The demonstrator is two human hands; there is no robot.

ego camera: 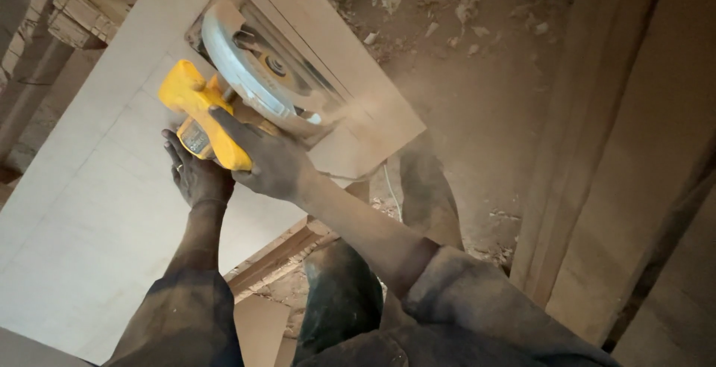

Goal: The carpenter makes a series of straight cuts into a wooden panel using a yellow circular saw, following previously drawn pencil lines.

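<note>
Sawdust drifts in a pale haze (388, 102) off the front of a circular saw (253, 83), which rests on a broad, light-coloured board (97, 210) near that board's far corner. The saw has a yellow body and handle (198, 117), a round silver blade guard (246, 68) and a flat metal base plate lying against the board's surface. The right hand (272, 165) is closed around the yellow handle from above, with its forefinger stretched along the top of the grip. The left hand (195, 177) sits just beside it, its palm cupped against the lower end of the handle and its fingers curled up onto the yellow casing; both hands grip the saw and both are coated in dust. Faint ruled lines cross the board's face. Dusty sleeves cover both forearms, and below them the person's dark trousers (339, 300) and one leg stand between the board's near edge and the ground. The floor (477, 76) is bare earth scattered with wood chips and scraps. To the right, tall planks (597, 151) lean upright, close together. At the upper left, beyond the board, a stack of timber offcuts (71, 16) shows.
</note>
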